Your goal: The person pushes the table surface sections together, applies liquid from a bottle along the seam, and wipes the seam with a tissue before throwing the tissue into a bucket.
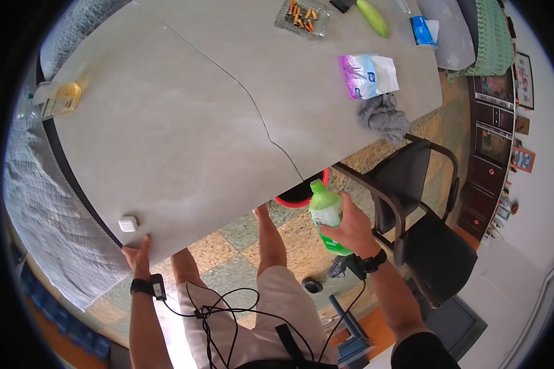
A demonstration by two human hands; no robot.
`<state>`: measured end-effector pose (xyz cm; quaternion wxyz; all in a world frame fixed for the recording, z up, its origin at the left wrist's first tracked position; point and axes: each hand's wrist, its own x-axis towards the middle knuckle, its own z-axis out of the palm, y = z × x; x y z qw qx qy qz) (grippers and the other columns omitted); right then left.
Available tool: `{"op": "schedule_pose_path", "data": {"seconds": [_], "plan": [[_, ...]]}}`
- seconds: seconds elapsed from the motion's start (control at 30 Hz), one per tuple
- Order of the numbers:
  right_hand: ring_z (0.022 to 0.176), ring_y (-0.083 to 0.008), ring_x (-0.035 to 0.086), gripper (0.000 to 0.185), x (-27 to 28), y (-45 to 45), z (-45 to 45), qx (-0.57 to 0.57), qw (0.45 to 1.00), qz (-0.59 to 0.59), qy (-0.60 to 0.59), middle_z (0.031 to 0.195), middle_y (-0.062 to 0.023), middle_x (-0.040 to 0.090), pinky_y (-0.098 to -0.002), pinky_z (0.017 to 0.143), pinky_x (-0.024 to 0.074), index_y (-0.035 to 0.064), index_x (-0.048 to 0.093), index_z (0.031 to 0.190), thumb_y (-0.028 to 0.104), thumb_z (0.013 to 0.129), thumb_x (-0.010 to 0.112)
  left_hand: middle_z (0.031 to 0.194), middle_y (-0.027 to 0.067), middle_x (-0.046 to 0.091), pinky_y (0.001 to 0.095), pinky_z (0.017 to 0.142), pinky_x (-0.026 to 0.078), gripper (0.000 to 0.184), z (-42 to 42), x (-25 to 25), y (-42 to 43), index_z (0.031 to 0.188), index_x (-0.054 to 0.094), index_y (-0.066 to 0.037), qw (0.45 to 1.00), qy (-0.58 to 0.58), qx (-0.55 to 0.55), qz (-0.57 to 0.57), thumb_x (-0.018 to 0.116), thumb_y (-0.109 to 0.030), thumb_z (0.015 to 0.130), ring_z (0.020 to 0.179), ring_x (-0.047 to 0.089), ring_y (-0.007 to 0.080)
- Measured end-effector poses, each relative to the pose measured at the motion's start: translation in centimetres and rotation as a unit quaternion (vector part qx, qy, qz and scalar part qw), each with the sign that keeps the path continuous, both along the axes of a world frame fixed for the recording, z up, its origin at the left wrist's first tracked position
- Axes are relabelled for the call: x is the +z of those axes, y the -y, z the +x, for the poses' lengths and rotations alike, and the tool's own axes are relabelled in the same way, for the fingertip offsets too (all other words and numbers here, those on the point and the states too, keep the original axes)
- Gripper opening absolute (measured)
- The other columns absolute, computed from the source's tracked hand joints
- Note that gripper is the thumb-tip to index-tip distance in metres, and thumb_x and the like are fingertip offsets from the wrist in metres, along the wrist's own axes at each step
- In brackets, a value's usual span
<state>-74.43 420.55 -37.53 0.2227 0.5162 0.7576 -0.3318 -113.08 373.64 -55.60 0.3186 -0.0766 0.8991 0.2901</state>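
Observation:
My right hand [351,227] is wrapped round a green detergent bottle [326,212] with a green cap, its top tilted up and away from me. The bottle hangs just past the near edge of the table [178,135], by a red-rimmed dark bucket [300,195] partly hidden under the tabletop. My left hand [139,257] grips the table's near left corner, thumb on top and the other fingers mostly hidden. Close to that thumb lies a small white case [128,224].
A grey cloth [385,117], a tissue pack [363,77], an ashtray [303,18] and a green vegetable [373,17] lie on the far side. Left stands a bottle of yellow liquid [63,98]. A black chair [406,178] is at right; cables [228,307] cross my lap.

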Motion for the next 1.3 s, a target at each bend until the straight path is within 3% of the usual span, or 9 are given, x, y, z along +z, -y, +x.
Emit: {"op": "schedule_pose_path", "data": {"seconds": [0.13,0.4,0.83,1.3], "plan": [[0.107,-0.0433,0.07,0.088,-0.5,-0.4,-0.9,0.024,1.0,-0.001,0.016,0.122,-0.0225,0.069,-0.0518,0.088,0.0571,0.0066,0.044,0.144,0.037,0.072,0.084,0.132,0.0254,0.054,0.0436,0.111,0.045,0.085,-0.1,-0.5,0.4,0.129,0.044,0.016,1.0,-0.003,0.023,-0.004,0.094,-0.032,0.08,0.125,0.056,0.0331],[0.099,-0.0428,0.072,0.089,0.2,-0.7,-2.3,0.075,0.992,0.009,0.097,0.11,-0.0215,0.073,-0.0521,0.083,0.0573,0.0048,0.045,0.142,0.039,0.07,0.083,0.134,0.026,0.052,0.0443,0.112,0.044,0.087,0.1,0.8,-1.2,0.13,0.043,0.016,0.999,0.009,0.009,-0.051,0.095,-0.033,0.079,0.126,0.054,0.0343],[0.099,-0.043,0.072,0.092,0.2,-1.7,-5.0,0.127,0.979,-0.012,0.162,0.109,-0.0245,0.073,-0.0518,0.084,0.057,0.0015,0.046,0.146,0.04,0.069,0.081,0.134,0.0269,0.055,0.0443,0.111,0.045,0.087,0.4,2.2,-2.5,0.131,0.043,0.013,0.998,0.007,0.011,-0.063,0.094,-0.033,0.078,0.126,0.057,0.0351],[0.096,-0.0442,0.072,0.077,0.0,-2.8,-6.2,0.16,0.975,0.015,0.156,0.101,-0.0237,0.074,-0.0535,0.08,0.0557,0.0033,0.05,0.13,0.04,0.069,0.081,0.128,0.0236,0.053,0.0439,0.107,0.047,0.08,0.7,4.0,-4.2,0.126,0.043,0.01,0.999,0.014,0.025,-0.03,0.093,-0.031,0.079,0.122,0.055,0.0334]]}}
